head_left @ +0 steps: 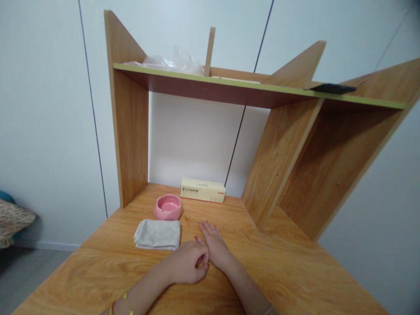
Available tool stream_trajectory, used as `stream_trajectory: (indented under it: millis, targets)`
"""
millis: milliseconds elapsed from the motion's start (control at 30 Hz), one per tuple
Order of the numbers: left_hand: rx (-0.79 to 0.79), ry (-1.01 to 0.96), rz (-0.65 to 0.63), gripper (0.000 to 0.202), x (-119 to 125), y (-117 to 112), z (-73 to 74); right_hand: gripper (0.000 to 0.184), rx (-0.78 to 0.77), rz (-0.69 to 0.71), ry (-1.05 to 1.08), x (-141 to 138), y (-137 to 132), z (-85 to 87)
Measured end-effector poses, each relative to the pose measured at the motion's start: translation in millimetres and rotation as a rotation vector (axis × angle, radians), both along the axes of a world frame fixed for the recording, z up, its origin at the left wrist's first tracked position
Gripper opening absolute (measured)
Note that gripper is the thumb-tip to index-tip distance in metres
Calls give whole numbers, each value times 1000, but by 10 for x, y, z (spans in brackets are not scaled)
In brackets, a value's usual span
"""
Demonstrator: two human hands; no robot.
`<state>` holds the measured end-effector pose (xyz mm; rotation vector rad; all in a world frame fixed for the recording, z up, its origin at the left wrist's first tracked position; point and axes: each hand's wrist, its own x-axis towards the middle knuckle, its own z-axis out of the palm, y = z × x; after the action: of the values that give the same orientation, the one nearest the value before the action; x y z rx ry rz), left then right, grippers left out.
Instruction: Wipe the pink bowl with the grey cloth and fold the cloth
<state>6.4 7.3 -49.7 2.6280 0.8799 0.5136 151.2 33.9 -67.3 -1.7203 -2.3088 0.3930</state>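
My left hand (188,262) rests on the wooden desk (278,271) with its fingers curled loosely, holding nothing I can see. My right hand (215,245) lies flat beside it, fingers stretched forward, touching the left hand's fingertips. A folded grey cloth (158,234) lies just left of my hands. Behind the cloth stands a pink ashtray (168,206). A long cream box (202,190) with a red end lies at the back of the desk against the wall.
A wooden shelf unit (131,131) rises from the desk with upright side panels. On its upper shelf lie a clear plastic bag (170,63) and a dark flat object (333,88). A patterned cushion (13,218) shows at far left.
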Motion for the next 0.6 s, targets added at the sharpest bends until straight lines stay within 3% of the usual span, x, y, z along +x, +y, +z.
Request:
stream_trajectory:
  millis: [600]
  targets:
    - [-5, -32, 17, 5, 3, -11, 0, 58, 17, -4, 8, 1, 0, -14]
